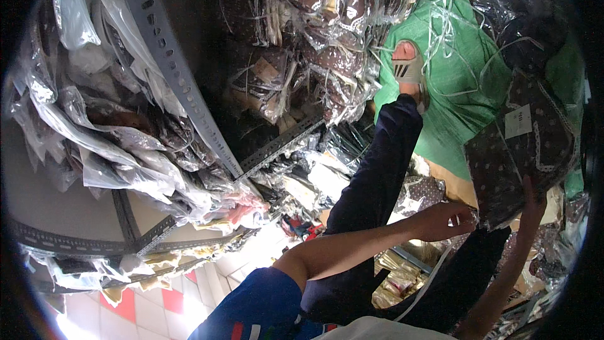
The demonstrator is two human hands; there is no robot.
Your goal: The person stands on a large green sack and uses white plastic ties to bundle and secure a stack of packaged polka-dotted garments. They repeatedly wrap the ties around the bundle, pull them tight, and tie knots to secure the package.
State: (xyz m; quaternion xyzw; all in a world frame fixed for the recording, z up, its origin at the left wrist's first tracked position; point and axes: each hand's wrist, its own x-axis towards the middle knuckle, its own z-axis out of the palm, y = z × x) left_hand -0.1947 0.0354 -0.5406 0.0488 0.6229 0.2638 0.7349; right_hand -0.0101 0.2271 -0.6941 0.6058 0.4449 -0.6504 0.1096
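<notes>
Sleeve: right under the lens at six o'clock, a blue sleeve with a red stripe, the left forearm running out of it toward three o'clock.
Left hand: there it is, the left hand, fingers curled onto the lower left corner of the packet, gripping its edge.
Right hand: coming up from five o'clock, the right hand lies flat and open-fingered against the packet's lower right side, propping it rather than pinching it.
Packet: a brown dotted garment in a clear bag, the packet, sits at three o'clock, above and between both hands, white label facing us.
Long axis: it tilts from the lower left, by the left hand, up toward two o'clock.
Nearer hand: I'd call both in contact; the left one has the firmer hold at the low corner.
Leg: a dark trouser leg stretches from centre toward one o'clock, ending in a sandalled foot.
Green sack: the foot rests on a green woven sack strewn with pale plastic strapping.
Shelves: farther off, at nine to twelve o'clock, grey perforated metal shelving stuffed with bagged clothes, many of the same brown dotted cloth.
Floor: at seven o'clock, red and white tiles show below the rack.
</notes>
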